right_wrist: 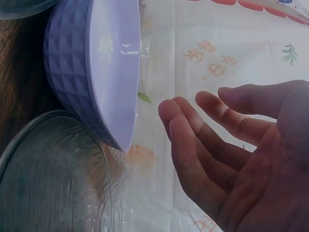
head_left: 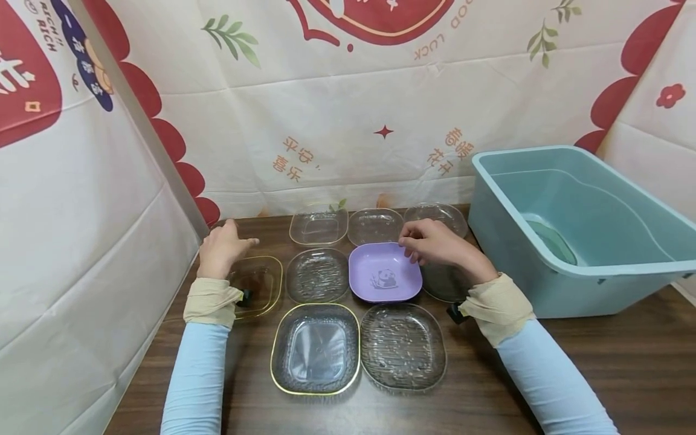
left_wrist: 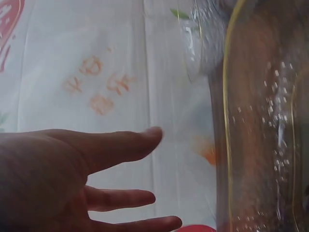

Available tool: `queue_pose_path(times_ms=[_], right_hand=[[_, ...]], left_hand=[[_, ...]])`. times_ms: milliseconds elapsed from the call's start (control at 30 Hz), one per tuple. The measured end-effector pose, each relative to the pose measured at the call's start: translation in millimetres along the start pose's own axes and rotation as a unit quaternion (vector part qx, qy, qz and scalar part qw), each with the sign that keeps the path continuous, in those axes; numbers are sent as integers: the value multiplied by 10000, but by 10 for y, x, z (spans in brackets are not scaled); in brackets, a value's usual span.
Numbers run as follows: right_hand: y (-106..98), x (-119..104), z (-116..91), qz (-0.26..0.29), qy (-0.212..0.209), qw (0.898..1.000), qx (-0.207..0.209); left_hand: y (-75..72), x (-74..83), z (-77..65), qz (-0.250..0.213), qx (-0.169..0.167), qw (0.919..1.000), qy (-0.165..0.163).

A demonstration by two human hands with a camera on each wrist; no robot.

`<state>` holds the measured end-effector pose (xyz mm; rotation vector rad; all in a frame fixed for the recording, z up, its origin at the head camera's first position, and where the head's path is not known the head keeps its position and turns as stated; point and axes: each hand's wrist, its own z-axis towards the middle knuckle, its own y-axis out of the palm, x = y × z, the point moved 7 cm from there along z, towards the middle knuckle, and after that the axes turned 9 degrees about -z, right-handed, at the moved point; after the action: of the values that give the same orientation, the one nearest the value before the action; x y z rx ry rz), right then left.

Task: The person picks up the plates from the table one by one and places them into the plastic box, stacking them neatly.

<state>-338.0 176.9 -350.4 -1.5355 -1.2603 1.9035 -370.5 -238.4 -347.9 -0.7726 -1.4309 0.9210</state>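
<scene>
My left hand [head_left: 222,246], thumb out and fingers extended, hovers past the far left corner of a clear gold-rimmed plate [head_left: 266,281]. The left wrist view has that hand [left_wrist: 91,174] holding nothing, with the plate's gold rim [left_wrist: 226,96] apart from it. At the right edge of a purple square dish [head_left: 383,272] with a panda print is my right hand [head_left: 435,243]. In the right wrist view this hand [right_wrist: 231,150] has loosely bent fingers and a gap between it and the purple dish [right_wrist: 113,63]. A clear ribbed plate [head_left: 443,283] lies partly hidden under the right hand.
Clear plates surround the purple dish: a ribbed one [head_left: 317,275], a larger ribbed one [head_left: 403,347], a gold-rimmed square one [head_left: 316,377] and several along the back, including one [head_left: 375,226]. A blue-green tub [head_left: 522,254] with a greenish item [head_left: 551,241] inside stands right. Printed cloth [head_left: 348,121] hangs behind.
</scene>
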Motion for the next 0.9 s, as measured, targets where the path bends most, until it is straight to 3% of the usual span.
queue_pose_path(times_ms=[167,400,700,900], right_hand=[[-10,-11,8,32,30,10000,8],[23,5,6,23,25,10000,-80],[40,37,12,137,32,9998,-154],[42,73,12,202,90,9996,-166]], left_hand=[[28,-229,25,172,-677,9974,-182],[110,-374,50,178,-1380,9902,-111],[160,-547,17,48,-1732,9838,-461],[214,-553,34,-176,-2049,9779,-373]])
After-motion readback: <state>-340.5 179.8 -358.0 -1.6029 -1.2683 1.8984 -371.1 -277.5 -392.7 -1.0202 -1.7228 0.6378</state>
